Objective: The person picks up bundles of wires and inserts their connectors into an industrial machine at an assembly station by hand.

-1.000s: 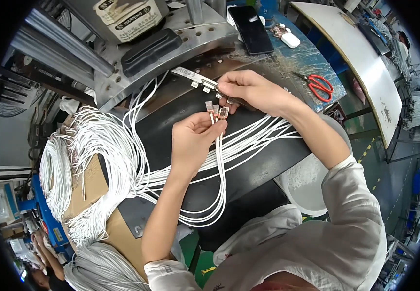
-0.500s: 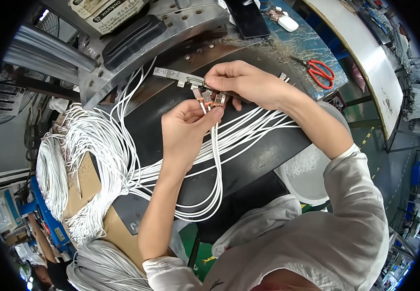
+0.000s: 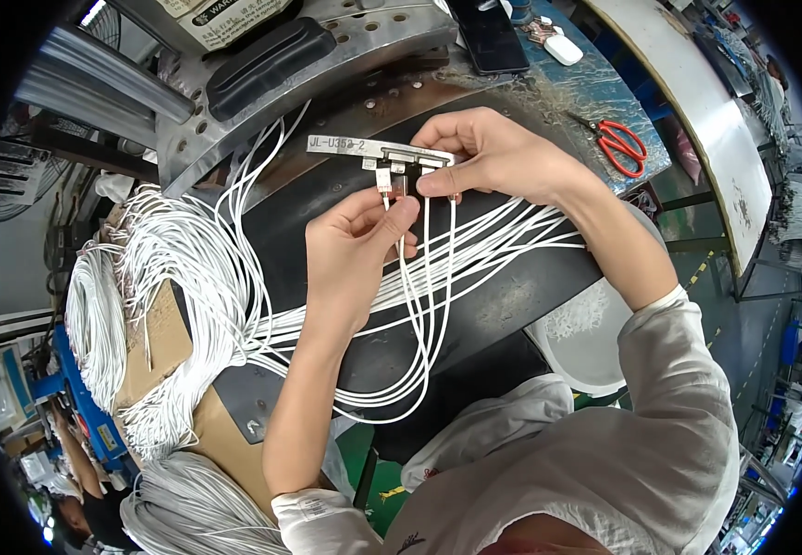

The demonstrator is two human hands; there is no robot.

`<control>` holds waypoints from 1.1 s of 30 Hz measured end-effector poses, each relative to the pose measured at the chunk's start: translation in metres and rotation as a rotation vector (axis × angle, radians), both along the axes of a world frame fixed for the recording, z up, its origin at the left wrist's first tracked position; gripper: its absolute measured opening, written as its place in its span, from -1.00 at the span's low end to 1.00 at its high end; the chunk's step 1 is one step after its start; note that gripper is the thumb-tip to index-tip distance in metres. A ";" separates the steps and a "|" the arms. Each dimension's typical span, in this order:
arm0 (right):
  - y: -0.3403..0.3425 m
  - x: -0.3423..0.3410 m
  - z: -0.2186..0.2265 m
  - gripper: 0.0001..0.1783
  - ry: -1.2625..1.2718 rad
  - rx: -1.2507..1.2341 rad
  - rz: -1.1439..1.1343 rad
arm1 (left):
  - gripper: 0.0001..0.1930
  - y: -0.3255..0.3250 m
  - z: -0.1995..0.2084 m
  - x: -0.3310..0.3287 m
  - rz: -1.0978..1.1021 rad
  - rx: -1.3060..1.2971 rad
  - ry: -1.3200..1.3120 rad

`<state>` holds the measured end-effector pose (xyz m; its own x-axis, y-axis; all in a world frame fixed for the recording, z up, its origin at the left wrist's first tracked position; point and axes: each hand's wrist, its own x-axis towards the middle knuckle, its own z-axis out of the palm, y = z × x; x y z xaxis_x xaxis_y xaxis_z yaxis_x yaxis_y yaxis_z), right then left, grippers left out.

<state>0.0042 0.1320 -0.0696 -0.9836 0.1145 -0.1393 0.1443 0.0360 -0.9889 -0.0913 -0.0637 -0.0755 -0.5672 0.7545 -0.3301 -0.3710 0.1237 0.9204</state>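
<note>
A flat metal strip with slots (image 3: 341,146) hangs above the dark work surface. My right hand (image 3: 512,166) grips its right end between thumb and curled fingers, the thumb lying over a cable plug at the strip's lower edge. My left hand (image 3: 350,245) is closed just below, pinching small metal cable plugs (image 3: 383,181) near the strip's slots. Whether each plug sits in a slot cannot be made out. From the plugs, several white cables (image 3: 431,314) hang down and loop left toward the larger bundle. The left fingertips are partly hidden behind the thumb.
Bundled white cables (image 3: 202,277) spread over cardboard (image 3: 156,347) at left. A heavy perforated metal machine part (image 3: 364,46) stands at the back. Red-handled scissors (image 3: 621,148), a phone (image 3: 489,37) and a white case (image 3: 563,49) lie at the back right. A round pale container (image 3: 581,333) sits below.
The plugs, bunched together before, are now spread along the strip's lower edge. My right thumb has moved down onto a plug at the right, and the cables hang farther apart.
</note>
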 end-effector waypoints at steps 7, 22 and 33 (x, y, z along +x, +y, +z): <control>0.005 -0.001 0.000 -0.68 -0.033 -0.014 0.032 | -0.77 -0.002 0.003 0.001 0.017 0.038 -0.070; 0.002 -0.004 0.005 -0.64 -0.049 0.095 0.016 | -0.66 -0.015 0.012 -0.013 -0.216 -0.116 -0.056; 0.043 -0.047 0.006 -0.58 0.275 0.861 0.177 | -0.78 -0.014 0.039 -0.017 -0.169 -0.293 0.872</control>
<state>-0.0427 0.1755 -0.0636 -0.9825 -0.0849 0.1657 -0.1697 0.7749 -0.6089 -0.1082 -0.0781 -0.0365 -0.5947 0.8034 -0.0294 0.4798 0.3841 0.7888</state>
